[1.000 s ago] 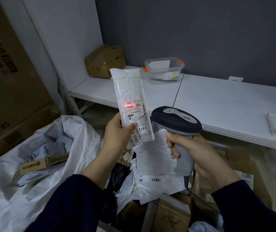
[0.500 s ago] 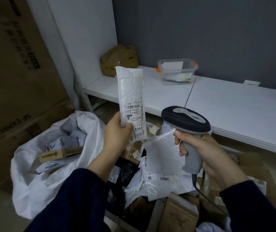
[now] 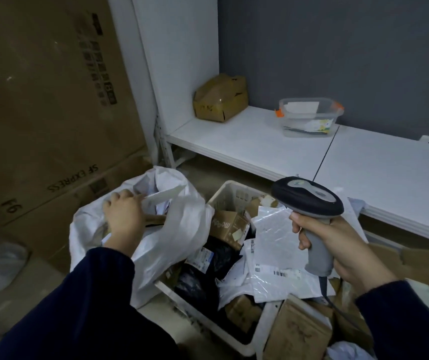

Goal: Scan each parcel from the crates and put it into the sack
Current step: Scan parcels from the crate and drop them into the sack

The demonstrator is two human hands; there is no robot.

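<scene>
A person's left hand (image 3: 123, 216) holds one end of a flat white plastic-wrapped parcel (image 3: 165, 195) in the open mouth of a white woven sack (image 3: 174, 245) on the floor. The right hand (image 3: 338, 245), well apart from the left, is wrapped around the grey handle of a black-headed barcode scanner (image 3: 309, 201), raised above a white plastic crate (image 3: 227, 189) heaped with white mailers and brown boxes (image 3: 273, 245). Behind, a crumpled brown cardboard box (image 3: 221, 98) and a clear plastic tub with orange clips (image 3: 309, 116) sit on a low white shelf (image 3: 247, 141).
</scene>
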